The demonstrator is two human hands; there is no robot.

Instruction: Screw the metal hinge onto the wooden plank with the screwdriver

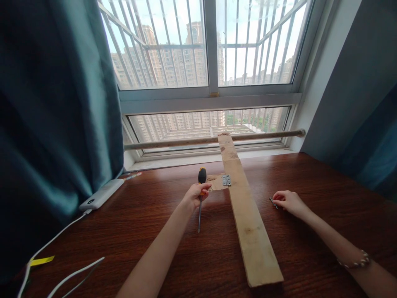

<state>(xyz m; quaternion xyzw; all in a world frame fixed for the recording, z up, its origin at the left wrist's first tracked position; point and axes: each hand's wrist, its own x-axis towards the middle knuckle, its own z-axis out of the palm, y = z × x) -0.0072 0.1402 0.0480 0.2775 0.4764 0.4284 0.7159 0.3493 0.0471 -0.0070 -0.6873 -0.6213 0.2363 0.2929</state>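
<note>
My left hand [197, 195] is closed around a screwdriver [202, 175] with a black and yellow handle. Its handle points up and its metal shaft hangs down over the table. To the right of that hand, a metal hinge [226, 180] lies at the left edge of a long wooden board [248, 211], with a piece of brown cardboard [216, 182] beside it. On the far side of the board, the fingertips of my right hand [288, 202] are pinched at small metal screws [273, 202] at the tabletop. How many screws they grip is unclear.
The board's far end reaches a horizontal rail [173, 142] below the window. A white power strip [101, 195] with a white cable [56, 236] lies at left by the dark curtain [77, 103]. A yellow strip [42, 260] sits near the dark wooden table's [139, 231] left side.
</note>
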